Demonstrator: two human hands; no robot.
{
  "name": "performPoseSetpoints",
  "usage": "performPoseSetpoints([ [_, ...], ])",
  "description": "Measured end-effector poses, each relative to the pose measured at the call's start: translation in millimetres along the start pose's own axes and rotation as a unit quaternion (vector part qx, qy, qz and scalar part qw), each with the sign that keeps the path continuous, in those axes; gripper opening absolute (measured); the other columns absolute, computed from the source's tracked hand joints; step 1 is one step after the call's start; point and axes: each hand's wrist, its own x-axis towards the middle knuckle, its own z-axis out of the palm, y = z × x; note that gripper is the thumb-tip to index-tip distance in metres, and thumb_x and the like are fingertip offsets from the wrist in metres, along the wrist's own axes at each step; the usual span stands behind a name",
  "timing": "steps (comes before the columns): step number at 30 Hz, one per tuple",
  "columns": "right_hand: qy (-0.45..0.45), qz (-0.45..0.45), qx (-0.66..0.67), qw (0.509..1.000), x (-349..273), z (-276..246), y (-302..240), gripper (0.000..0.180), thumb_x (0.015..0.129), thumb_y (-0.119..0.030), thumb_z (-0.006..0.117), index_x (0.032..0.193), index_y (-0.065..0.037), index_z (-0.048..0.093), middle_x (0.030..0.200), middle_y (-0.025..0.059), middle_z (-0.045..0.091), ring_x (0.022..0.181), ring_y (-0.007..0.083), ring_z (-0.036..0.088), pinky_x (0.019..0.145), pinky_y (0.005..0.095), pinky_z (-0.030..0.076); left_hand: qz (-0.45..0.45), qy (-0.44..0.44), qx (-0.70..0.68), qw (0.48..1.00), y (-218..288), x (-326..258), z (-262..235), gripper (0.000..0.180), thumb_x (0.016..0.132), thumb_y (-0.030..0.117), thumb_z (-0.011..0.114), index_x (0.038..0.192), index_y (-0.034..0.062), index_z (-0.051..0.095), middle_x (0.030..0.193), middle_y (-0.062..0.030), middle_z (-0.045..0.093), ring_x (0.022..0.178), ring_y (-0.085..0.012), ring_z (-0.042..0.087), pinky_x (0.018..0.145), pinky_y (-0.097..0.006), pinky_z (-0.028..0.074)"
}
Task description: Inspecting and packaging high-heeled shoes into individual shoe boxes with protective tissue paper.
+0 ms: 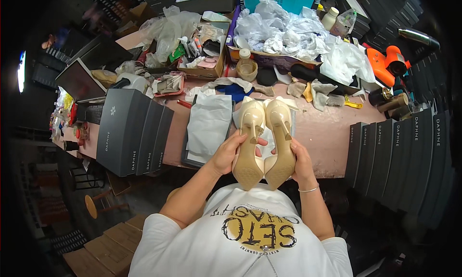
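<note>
A pair of glossy cream high-heeled shoes is held up side by side before my chest, tan soles facing me, heels at the top. My left hand [231, 152] grips the left high-heeled shoe [250, 154] along its outer side, with fingers curling round behind it. On the other side, my right hand [301, 160] holds the right high-heeled shoe [280, 157] the same way. The two shoes touch or nearly touch along their inner edges. Just left of them, an open dark shoebox [186, 137] lies on the table, lined with white tissue paper [210, 125].
Dark shoeboxes stand in rows at left [127, 132] and right [385, 149] on the pink table [320, 152]. Behind lie rags [322, 92], a yellow-handled brush [351, 104], a purple box [274, 57] of crumpled tissue and an orange heat gun [382, 68].
</note>
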Motion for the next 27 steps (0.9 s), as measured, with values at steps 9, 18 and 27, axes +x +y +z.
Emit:
performPoseSetpoints([
  [9,0.001,-0.005,-0.012,1.000,2.4,12.4,13.4,0.048,0.093,-0.031,0.038,0.126,0.002,0.046,0.098,0.0167,0.062,0.087,0.0195,0.062,0.077,0.0308,0.051,-0.015,-0.006,-0.004,1.000,5.1,-7.7,-17.5,0.038,0.098,0.025,0.029,0.131,0.0062,0.032,0.114,-0.0201,0.055,0.086,-0.0204,0.062,0.072,-0.032,0.056],
  [18,0.205,-0.113,-0.140,0.962,-24.3,-64.7,-13.8,0.033,0.087,-0.015,0.057,0.115,0.004,0.055,0.094,0.0119,0.064,0.083,0.0204,0.064,0.073,0.0327,0.052,-0.016,-0.023,-0.004,1.000,17.1,-4.3,-20.5,0.037,0.096,0.025,0.039,0.127,0.0041,0.033,0.108,-0.0175,0.057,0.087,-0.0173,0.062,0.074,-0.029,0.054],
  [27,0.289,-0.165,-0.548,0.768,30.8,-169.4,32.5,0.055,0.085,-0.031,0.063,0.126,0.002,0.049,0.125,0.0220,0.053,0.114,0.0336,0.051,0.095,0.0386,0.039,0.102,0.009,0.748,0.656,21.1,-24.9,-26.5,0.038,0.082,0.012,0.059,0.119,0.0070,0.053,0.097,-0.0099,0.061,0.088,-0.0261,0.059,0.081,-0.039,0.045],
])
